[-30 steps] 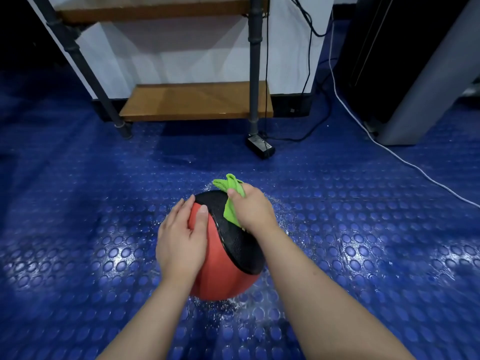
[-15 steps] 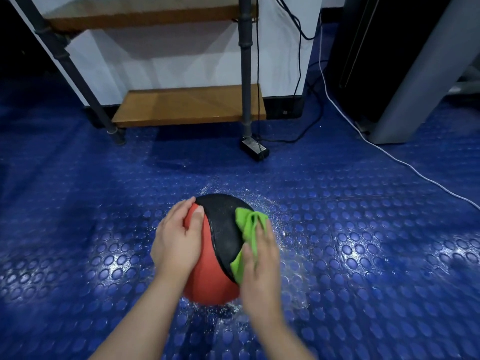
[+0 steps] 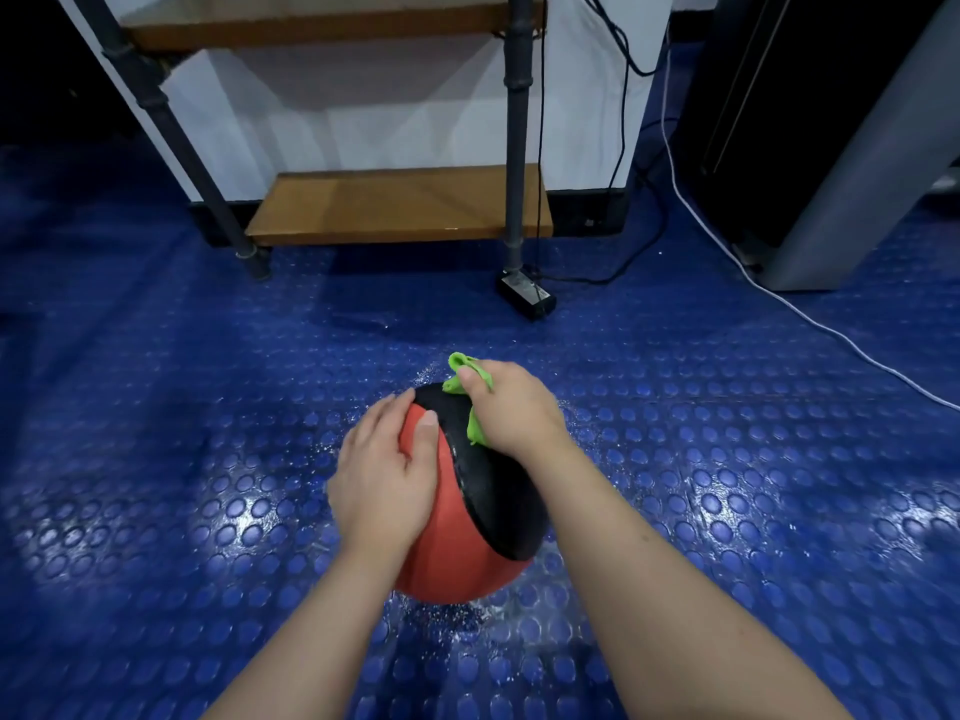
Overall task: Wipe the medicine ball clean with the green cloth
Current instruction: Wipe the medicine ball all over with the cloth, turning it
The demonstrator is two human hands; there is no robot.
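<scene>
Centre frame: left hand (image 3: 382, 472) spread flat on ball (image 3: 467, 553), hiding its left side; right hand (image 3: 511, 407) clenched over cloth (image 3: 464, 367), mostly covered.

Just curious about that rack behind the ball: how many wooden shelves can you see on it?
2. The lower wooden shelf sits just above the blue floor; the upper wooden shelf runs along the picture's top edge. Any higher ones would be out of view.

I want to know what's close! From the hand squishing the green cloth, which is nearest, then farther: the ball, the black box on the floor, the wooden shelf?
From the right hand:
1. Medicine ball, directly underneath.
2. Black box, on the floor beyond.
3. Wooden shelf, farthest, by the wall.
</scene>
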